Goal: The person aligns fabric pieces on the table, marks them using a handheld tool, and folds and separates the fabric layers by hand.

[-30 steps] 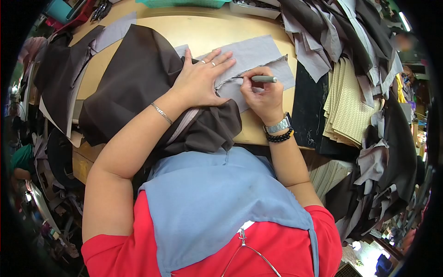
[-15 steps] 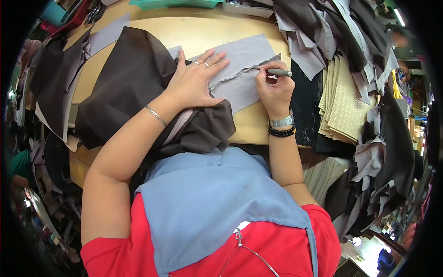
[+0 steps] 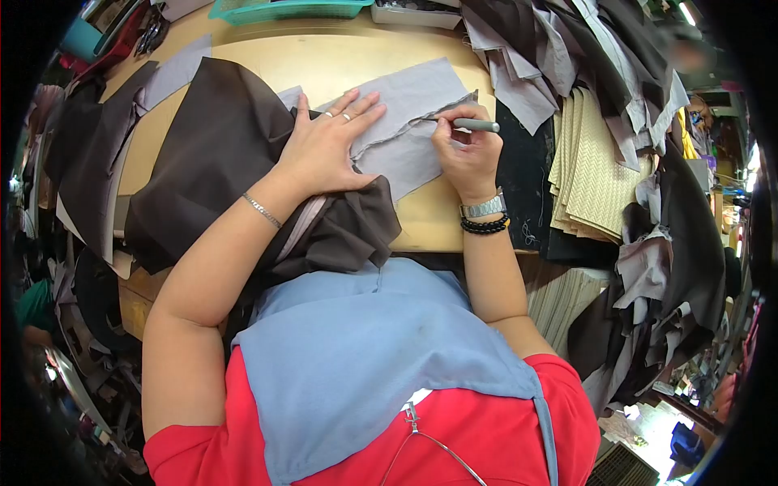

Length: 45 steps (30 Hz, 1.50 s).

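Riding on your head, the one view pitches forward and steeply down! Your blue apron fills six o'clock, very near; your left hand sits at eleven, your right hand at one, both a little farther off. The wide sweep runs on to the tabletop, bowed across twelve, while black rounds off the corners.

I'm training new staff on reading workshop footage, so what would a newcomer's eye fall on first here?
The blue apron over a bright red shirt fills the lower middle. Above it, the left hand spreads its fingers over pale grey cloth, next to dark brown fabric, while the right hand holds a grey pen. Farther right, cream patterned sheets lie stacked.
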Each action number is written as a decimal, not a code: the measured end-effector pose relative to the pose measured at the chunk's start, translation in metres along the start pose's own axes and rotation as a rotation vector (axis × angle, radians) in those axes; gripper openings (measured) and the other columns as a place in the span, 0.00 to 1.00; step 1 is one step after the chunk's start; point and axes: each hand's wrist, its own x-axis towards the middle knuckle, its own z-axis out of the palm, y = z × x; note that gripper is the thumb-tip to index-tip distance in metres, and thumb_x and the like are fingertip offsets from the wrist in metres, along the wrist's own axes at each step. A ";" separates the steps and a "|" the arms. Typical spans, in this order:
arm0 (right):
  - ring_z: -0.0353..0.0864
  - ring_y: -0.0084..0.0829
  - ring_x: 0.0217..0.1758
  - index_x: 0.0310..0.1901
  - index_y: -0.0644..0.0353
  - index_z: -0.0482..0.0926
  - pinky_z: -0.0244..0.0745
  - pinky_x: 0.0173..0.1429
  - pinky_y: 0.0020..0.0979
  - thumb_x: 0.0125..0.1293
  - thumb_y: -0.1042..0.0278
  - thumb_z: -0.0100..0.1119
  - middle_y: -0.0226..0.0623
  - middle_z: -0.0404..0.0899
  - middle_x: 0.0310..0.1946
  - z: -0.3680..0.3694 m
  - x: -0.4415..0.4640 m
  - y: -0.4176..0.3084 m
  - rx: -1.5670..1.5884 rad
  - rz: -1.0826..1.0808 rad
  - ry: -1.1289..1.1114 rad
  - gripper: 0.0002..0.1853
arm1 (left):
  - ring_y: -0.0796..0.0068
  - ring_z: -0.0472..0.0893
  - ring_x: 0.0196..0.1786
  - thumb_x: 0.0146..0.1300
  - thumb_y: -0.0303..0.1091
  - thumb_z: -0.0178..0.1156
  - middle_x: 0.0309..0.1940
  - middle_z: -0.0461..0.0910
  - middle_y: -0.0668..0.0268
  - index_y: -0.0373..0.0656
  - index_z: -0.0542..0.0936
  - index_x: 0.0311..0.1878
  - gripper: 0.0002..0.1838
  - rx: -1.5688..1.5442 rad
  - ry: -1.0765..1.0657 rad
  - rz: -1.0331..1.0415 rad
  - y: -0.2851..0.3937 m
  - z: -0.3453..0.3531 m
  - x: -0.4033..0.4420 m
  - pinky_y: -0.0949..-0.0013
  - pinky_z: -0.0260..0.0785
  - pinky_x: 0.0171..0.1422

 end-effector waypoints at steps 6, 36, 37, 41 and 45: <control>0.81 0.19 0.31 0.39 0.63 0.76 0.81 0.35 0.22 0.60 0.80 0.62 0.31 0.80 0.30 -0.005 0.005 -0.001 -0.103 0.025 0.072 0.07 | 0.67 0.54 0.80 0.42 0.58 0.72 0.77 0.58 0.76 0.59 0.63 0.75 0.53 0.017 -0.011 -0.003 0.000 0.000 0.000 0.24 0.34 0.75; 0.85 0.23 0.32 0.48 0.60 0.68 0.82 0.32 0.21 0.71 0.71 0.57 0.35 0.78 0.38 -0.033 0.023 0.022 -0.065 0.311 0.208 0.10 | 0.66 0.55 0.79 0.44 0.57 0.71 0.77 0.58 0.73 0.56 0.64 0.74 0.51 0.021 0.028 0.025 -0.002 0.004 -0.001 0.24 0.35 0.74; 0.85 0.23 0.32 0.49 0.59 0.68 0.82 0.32 0.21 0.71 0.70 0.57 0.35 0.77 0.38 -0.033 0.024 0.021 -0.064 0.324 0.202 0.10 | 0.66 0.55 0.79 0.44 0.56 0.71 0.77 0.58 0.73 0.56 0.64 0.74 0.51 0.015 0.031 0.025 -0.002 0.004 -0.001 0.24 0.35 0.74; 0.86 0.26 0.31 0.46 0.61 0.68 0.81 0.30 0.24 0.70 0.71 0.58 0.36 0.77 0.37 -0.031 0.026 0.022 -0.008 0.352 0.299 0.09 | 0.66 0.55 0.79 0.43 0.54 0.71 0.77 0.58 0.73 0.56 0.64 0.74 0.51 0.002 0.020 0.015 -0.002 0.004 -0.001 0.23 0.34 0.74; 0.86 0.25 0.31 0.46 0.59 0.68 0.81 0.29 0.24 0.70 0.71 0.57 0.35 0.76 0.38 -0.047 0.033 0.024 0.072 0.371 0.402 0.09 | 0.65 0.56 0.79 0.44 0.53 0.71 0.77 0.59 0.72 0.55 0.64 0.74 0.50 0.002 0.029 0.024 -0.001 0.004 -0.001 0.22 0.35 0.74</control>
